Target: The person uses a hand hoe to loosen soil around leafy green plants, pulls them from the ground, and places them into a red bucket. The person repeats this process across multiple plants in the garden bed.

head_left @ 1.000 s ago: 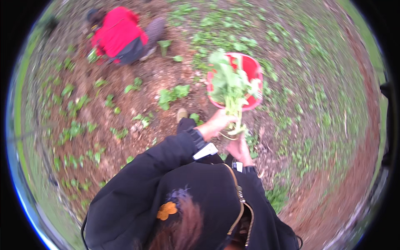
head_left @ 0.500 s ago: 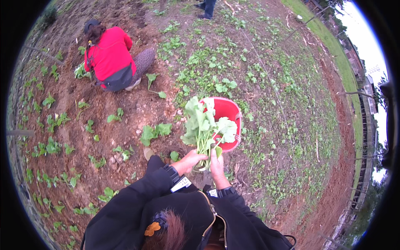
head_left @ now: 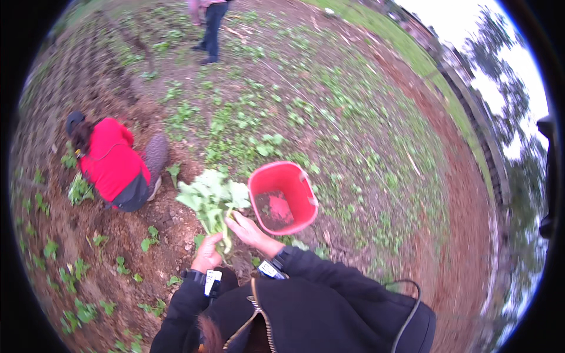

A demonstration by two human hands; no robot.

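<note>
A bunch of pale green leafy seedlings (head_left: 207, 197) hangs in front of me, leaves pointing away and stems toward me. My left hand (head_left: 207, 254) is closed round the lower stems. My right hand (head_left: 248, 230) grips the bunch from the other side, its fingers pressed against the stems just below the leaves. Right beside the bunch stands a red bucket (head_left: 301, 203), with brown soil smeared on its bottom. The stem ends are partly hidden by my hands.
A person in a red top (head_left: 115, 159) crouches at the left over the bare soil. Another person in dark trousers (head_left: 213, 29) stands farther off. Small planted seedlings (head_left: 86, 312) dot the soil at lower left; low weeds cover the ground beyond the bucket.
My view has swung to the right, so people and plants sit further left. The bunch has moved left away from the bucket, whose inside now shows. Both hands still hold the bunch.
</note>
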